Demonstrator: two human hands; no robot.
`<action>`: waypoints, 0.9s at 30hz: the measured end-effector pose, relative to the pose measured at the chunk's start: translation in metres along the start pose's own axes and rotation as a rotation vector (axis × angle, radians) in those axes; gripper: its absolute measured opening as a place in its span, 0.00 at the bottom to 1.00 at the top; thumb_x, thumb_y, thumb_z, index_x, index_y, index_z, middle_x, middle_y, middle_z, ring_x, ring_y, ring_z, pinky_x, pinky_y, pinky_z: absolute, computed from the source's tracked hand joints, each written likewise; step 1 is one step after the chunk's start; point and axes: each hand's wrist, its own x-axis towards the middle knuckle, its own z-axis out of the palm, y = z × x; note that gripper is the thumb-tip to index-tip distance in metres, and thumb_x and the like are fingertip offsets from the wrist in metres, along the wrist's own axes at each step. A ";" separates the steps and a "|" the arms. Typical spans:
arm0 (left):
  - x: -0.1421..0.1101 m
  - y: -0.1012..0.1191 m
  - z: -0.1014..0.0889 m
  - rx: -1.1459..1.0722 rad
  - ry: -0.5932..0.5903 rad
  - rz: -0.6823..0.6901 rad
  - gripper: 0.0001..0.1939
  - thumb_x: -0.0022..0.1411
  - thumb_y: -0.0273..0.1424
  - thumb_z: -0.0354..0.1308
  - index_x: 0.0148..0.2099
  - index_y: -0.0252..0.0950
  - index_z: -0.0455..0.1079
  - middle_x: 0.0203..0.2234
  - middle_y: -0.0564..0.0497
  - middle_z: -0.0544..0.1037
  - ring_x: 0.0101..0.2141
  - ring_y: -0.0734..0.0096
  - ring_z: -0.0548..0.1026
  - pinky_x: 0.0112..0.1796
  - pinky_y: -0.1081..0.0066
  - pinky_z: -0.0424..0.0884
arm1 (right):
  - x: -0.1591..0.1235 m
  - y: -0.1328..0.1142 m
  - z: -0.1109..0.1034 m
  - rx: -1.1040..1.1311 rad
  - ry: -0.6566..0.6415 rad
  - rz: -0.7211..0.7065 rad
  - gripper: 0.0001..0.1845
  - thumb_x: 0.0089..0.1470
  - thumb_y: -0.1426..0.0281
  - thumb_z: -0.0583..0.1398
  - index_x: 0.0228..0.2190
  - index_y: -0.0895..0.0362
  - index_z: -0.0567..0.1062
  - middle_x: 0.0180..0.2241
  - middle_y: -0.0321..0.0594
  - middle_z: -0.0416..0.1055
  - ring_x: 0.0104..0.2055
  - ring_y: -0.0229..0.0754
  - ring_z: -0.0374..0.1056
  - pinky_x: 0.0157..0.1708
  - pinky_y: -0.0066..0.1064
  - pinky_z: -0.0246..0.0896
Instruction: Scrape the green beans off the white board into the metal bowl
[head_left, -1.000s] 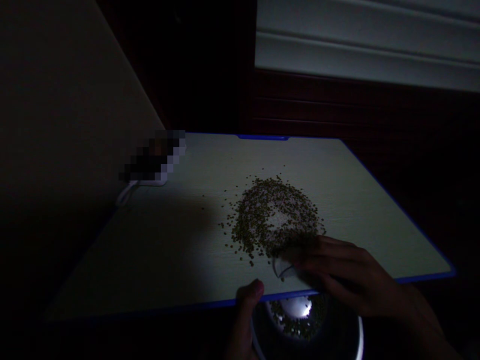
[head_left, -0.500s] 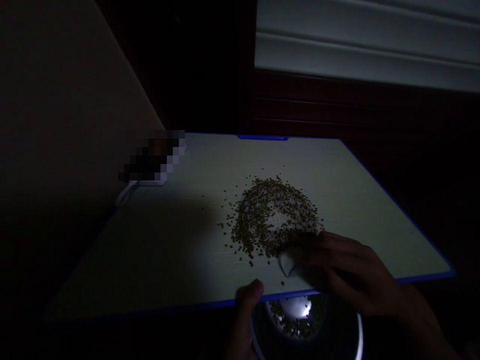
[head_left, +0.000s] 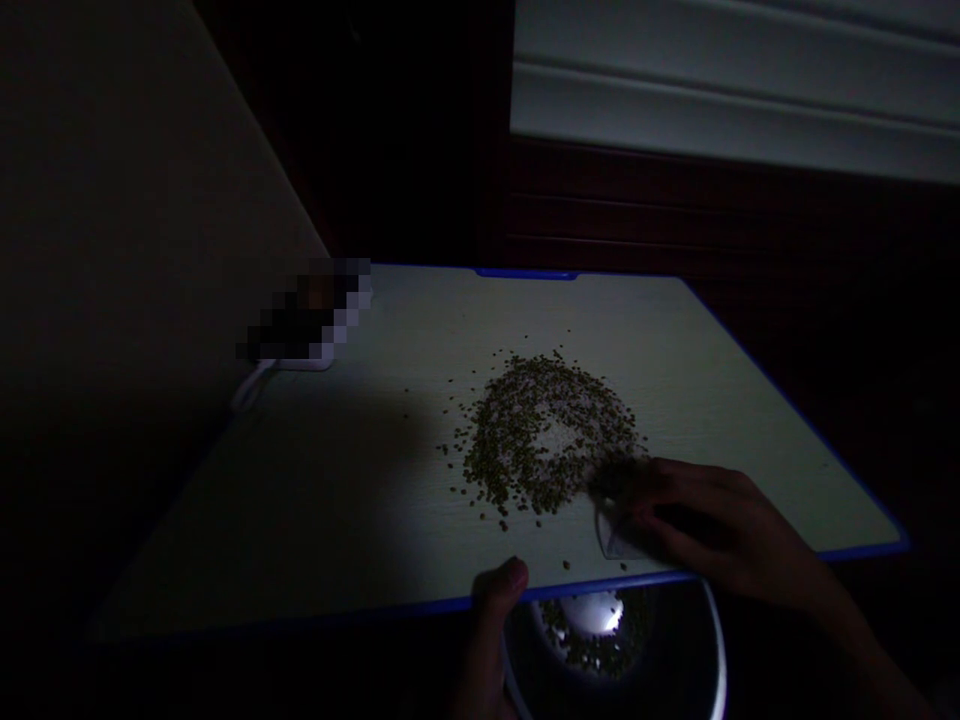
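A pile of small dark green grains, like mung beans (head_left: pixel 510 420), is spread on a pale board-like tabletop (head_left: pixel 360 520), with white grains, perhaps rice (head_left: pixel 555 440), among them. My right hand (head_left: pixel 697 510) is closed on a small whitish piece with a curved edge (head_left: pixel 611 535), at the pile's near right side; its exact kind is too dark to tell. Below the table's front edge is a bowl (head_left: pixel 720 660) with dark green grains inside and a bright reflection. My left hand (head_left: pixel 491 630) grips the bowl's left rim, thumb up; its other fingers are hidden.
A pixelated flat item with a white edge (head_left: pixel 322 362) and a strap (head_left: pixel 251 385) lies at the tabletop's far left. A blue rim (head_left: pixel 795 405) borders the table. A wall (head_left: pixel 150 180) rises at left, and dark wooden panelling (head_left: pixel 600 200) stands behind.
My right hand has drawn the whitish piece to the right, away from the pile's near edge. One more grain lies near the front edge. My left hand and the bowl stay in place.
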 end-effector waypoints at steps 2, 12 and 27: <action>-0.001 0.001 -0.002 0.003 -0.013 -0.045 0.36 0.49 0.46 0.69 0.57 0.33 0.71 0.42 0.42 0.83 0.57 0.51 0.71 0.57 0.59 0.62 | 0.001 -0.001 0.000 0.027 -0.021 -0.009 0.05 0.62 0.72 0.60 0.41 0.54 0.74 0.39 0.40 0.76 0.39 0.37 0.73 0.36 0.28 0.68; -0.001 0.002 -0.001 0.022 -0.017 -0.002 0.34 0.52 0.45 0.68 0.57 0.32 0.70 0.49 0.42 0.81 0.58 0.47 0.70 0.61 0.56 0.56 | 0.000 -0.004 0.000 0.057 -0.063 -0.010 0.04 0.61 0.74 0.60 0.39 0.55 0.74 0.38 0.40 0.76 0.39 0.37 0.73 0.37 0.28 0.68; -0.003 0.001 0.003 0.093 0.071 0.082 0.31 0.52 0.45 0.67 0.54 0.33 0.72 0.41 0.43 0.84 0.55 0.49 0.73 0.56 0.58 0.66 | 0.003 -0.008 0.001 0.046 -0.046 -0.077 0.04 0.61 0.74 0.60 0.39 0.55 0.74 0.35 0.39 0.75 0.37 0.37 0.71 0.35 0.29 0.67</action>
